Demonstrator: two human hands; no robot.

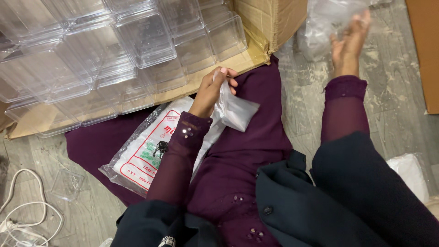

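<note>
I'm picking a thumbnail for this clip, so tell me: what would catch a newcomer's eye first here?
Probably the left hand at centre, pinching a small white plastic bag above the purple cloth. Next, the stack of clear plastic boxes on flattened cardboard at upper left. The right hand reaches toward crumpled clear plastic at the top; whether it grips it is unclear.

Stacked clear plastic boxes fill the far left, lying on flattened brown cardboard that rises into a box wall at the far middle. A white cable loops over the grey floor at the near left, with one loose clear plastic box just beside it. A purple cloth spreads across the middle.
</note>
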